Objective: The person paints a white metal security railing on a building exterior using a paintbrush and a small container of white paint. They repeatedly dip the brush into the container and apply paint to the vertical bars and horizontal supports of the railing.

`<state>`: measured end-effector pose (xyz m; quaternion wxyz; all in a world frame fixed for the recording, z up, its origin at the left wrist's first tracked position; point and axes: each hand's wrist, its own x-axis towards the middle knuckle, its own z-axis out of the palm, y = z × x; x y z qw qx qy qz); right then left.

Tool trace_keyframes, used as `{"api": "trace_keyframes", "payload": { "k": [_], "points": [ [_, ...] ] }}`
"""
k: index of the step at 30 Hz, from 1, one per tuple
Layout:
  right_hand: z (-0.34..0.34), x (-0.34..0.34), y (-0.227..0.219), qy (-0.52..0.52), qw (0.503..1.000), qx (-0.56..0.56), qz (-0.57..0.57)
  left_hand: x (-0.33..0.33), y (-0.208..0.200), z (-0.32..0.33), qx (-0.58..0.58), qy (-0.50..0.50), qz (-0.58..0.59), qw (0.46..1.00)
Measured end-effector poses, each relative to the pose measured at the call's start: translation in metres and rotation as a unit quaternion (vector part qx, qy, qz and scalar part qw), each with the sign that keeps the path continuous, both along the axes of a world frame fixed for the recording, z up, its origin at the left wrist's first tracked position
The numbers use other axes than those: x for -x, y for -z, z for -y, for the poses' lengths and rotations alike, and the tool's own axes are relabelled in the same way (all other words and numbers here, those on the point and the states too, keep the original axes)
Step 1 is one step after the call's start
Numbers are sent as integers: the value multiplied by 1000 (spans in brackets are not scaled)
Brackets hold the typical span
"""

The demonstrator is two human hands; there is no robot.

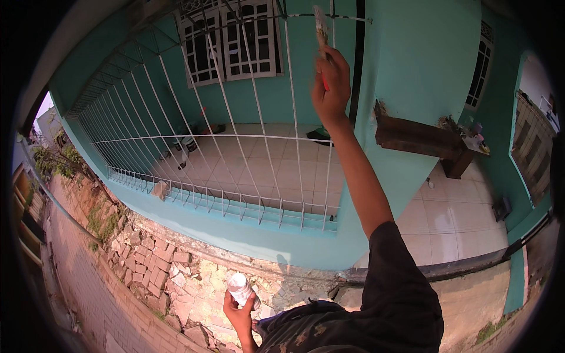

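While the teal wall [418, 59] is framing the pale grille [265, 137], the R hand [333, 91] is gripping a brush [321, 36] tightly nr. the grille's top, prob. for reach; can't tell if it's touching. L hand [240, 317] is half-curling round a white tub [239, 288] down low, mouth up, prob. avoiding spills.

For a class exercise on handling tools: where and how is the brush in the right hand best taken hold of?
Probably by the handle, coming from below. The brush is long and narrow and stands nearly upright, its pale bristle end at the top, so the lower end seems the better grip. The right hand holds it there, below the bristles.
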<state>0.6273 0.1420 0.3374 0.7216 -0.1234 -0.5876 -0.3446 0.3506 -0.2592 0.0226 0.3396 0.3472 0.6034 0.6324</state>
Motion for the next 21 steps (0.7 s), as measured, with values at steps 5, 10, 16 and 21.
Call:
{"api": "trace_keyframes", "payload": {
  "k": [5,10,16,21],
  "points": [
    [-4,-4,-3,-4,1000,-11,-23,-14,-2,5,0,-19,2,1000],
    [-8,7,11,-28,999,26,9,-16,6,11,6,-34,6,999],
    [-7,14,-7,30,997,-41,-51,-5,7,12,-3,-45,13,999],
    [-2,25,1,6,999,16,-30,22,9,-4,-5,-24,11,1000]
  ]
}}
